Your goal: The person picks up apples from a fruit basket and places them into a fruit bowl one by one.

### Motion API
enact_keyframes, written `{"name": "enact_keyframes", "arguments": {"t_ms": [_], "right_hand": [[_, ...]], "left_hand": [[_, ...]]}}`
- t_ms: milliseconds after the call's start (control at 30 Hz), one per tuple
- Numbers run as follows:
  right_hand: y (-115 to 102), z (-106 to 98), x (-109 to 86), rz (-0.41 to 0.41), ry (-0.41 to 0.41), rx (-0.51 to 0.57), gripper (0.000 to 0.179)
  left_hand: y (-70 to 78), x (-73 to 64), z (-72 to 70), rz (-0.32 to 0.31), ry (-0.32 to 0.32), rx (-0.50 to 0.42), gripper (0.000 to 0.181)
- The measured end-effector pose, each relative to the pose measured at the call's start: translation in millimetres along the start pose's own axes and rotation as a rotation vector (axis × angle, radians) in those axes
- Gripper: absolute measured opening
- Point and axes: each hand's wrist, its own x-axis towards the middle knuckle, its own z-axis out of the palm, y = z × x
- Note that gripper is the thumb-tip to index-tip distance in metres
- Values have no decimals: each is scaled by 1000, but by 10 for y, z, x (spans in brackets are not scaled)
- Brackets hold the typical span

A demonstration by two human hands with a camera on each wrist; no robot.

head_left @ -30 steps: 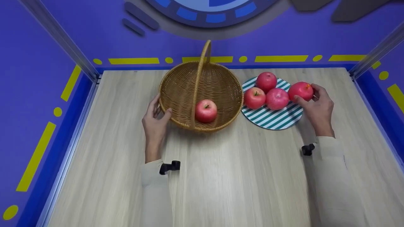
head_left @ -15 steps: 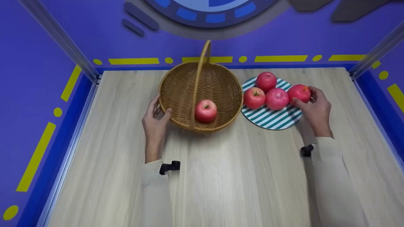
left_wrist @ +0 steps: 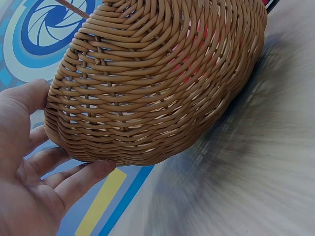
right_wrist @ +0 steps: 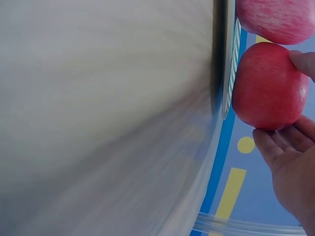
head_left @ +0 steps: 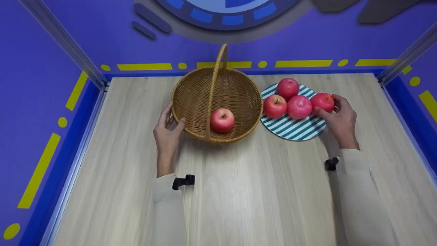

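Observation:
My left hand (head_left: 167,136) holds the wicker basket (head_left: 191,92) by its left rim, thumb at the edge and fingers against the outer wall. In the left wrist view the woven side of the basket (left_wrist: 133,98) fills much of the picture, with the fingers under its edge. One red apple (head_left: 222,121) lies inside, right of the handle. My right hand (head_left: 343,121) grips another red apple (head_left: 322,102) between thumb and fingers at the right side of the striped plate (head_left: 297,133). In the right wrist view this apple (right_wrist: 268,86) is close beside a pinker one (right_wrist: 278,19).
Three more apples sit together on the green-and-white plate: one at the back (head_left: 287,87), one at the left (head_left: 275,106) and one in the middle (head_left: 299,107). The plate stands right beside the basket on the wooden table (head_left: 239,198). Blue panels (head_left: 112,41) enclose the table.
My right hand has moved left with its apple, bringing it in closer to the other apples on the plate. The left hand and the basket have stayed nearly still.

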Motion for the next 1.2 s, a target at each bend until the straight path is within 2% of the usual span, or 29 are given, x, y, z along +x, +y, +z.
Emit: {"name": "enact_keyframes", "arguments": {"t_ms": [433,967,1200], "right_hand": [[6,8,17,11,-10,-21,98],[29,31,14,-21,-9,-25,95],[12,27,16,-24,-25,-28,94]], "left_hand": [[1,2,10,4,11,-8,62],[3,10,7,-10,18,-10,62],[-356,116,-24,28,21,7,62]]}}
